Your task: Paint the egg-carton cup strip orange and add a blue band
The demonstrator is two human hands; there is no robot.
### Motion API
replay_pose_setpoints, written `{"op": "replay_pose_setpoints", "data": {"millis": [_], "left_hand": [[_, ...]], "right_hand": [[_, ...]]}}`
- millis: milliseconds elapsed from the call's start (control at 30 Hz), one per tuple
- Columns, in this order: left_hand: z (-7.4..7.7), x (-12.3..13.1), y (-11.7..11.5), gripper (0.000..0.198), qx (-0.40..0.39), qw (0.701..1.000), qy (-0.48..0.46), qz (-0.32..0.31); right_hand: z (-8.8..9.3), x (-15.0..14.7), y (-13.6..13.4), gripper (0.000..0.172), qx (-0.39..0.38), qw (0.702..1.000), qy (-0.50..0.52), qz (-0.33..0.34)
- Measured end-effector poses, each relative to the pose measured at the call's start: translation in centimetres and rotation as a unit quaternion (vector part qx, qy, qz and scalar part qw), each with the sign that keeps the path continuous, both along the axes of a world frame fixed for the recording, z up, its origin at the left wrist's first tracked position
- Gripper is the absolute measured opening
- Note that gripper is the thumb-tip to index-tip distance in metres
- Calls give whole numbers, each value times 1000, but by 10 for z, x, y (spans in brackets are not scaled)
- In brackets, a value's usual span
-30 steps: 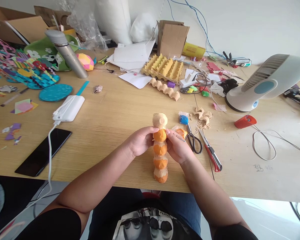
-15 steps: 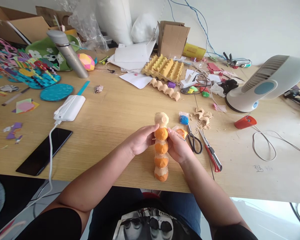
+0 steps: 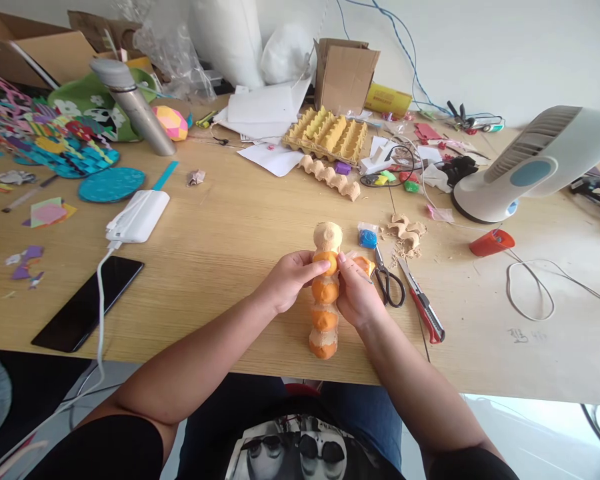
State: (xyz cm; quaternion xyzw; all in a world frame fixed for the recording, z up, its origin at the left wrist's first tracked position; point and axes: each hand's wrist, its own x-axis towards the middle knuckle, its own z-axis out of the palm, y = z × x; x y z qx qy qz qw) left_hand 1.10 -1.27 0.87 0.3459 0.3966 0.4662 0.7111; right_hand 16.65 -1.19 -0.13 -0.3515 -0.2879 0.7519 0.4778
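**Grip shifted up the cup strip**

Left of the scissors (image 3: 389, 283), left hand (image 3: 286, 288) pinching the cup strip (image 3: 324, 319), thumb now slid onto its top orange cup. Strip nudged farther away than a second ago. Right hand (image 3: 357, 300) clasping the strip's other side, just beside the scissors. Near edge of the table (image 3: 220, 280) close below; bare wood open leftward.

I see the left hand (image 3: 289, 285) and right hand (image 3: 356, 299) pinching a carton strip (image 3: 325, 319) from either side at the near middle of the surface (image 3: 230, 227). The strip runs near to far, with orange cups and a bare one at the far end. Scissors (image 3: 388, 281) lie just right of the right hand, with a knife (image 3: 423, 308) beside them. A phone (image 3: 87, 303) sits near left and a fan (image 3: 530, 167) far right.
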Motion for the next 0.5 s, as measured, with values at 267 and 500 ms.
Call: {"op": "replay_pose_setpoints", "data": {"millis": [267,500], "left_hand": [[-1,-2,-1,47,2,997,-53,-51],[-6,1,0,39,-51,991,-106,-71]], "right_hand": [[0,-2,1,44,7,999,12,-30],[-6,-6,1,44,-25,998,48,-31]]}}
